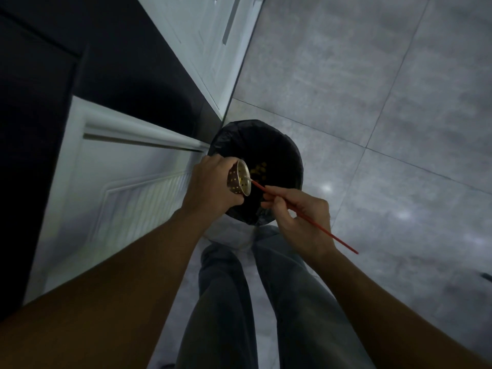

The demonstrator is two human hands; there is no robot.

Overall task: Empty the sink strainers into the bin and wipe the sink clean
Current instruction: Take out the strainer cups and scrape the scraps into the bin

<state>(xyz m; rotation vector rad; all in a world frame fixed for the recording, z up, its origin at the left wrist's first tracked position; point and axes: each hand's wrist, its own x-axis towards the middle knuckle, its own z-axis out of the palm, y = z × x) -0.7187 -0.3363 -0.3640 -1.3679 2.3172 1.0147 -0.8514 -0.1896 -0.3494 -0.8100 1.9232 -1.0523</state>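
My left hand grips a perforated metal sink strainer, tipped on its side with its mouth facing right over the bin. The bin is round, lined with a black bag, and stands on the floor by the cabinet corner. Yellow food scraps lie inside it. My right hand pinches a thin red stick like a pen. The stick's tip reaches into the strainer's mouth, where a few yellow bits cling to the inside.
White cabinet doors stand at the left under a dark countertop. Grey floor tiles spread to the right. My legs in grey trousers stand just in front of the bin.
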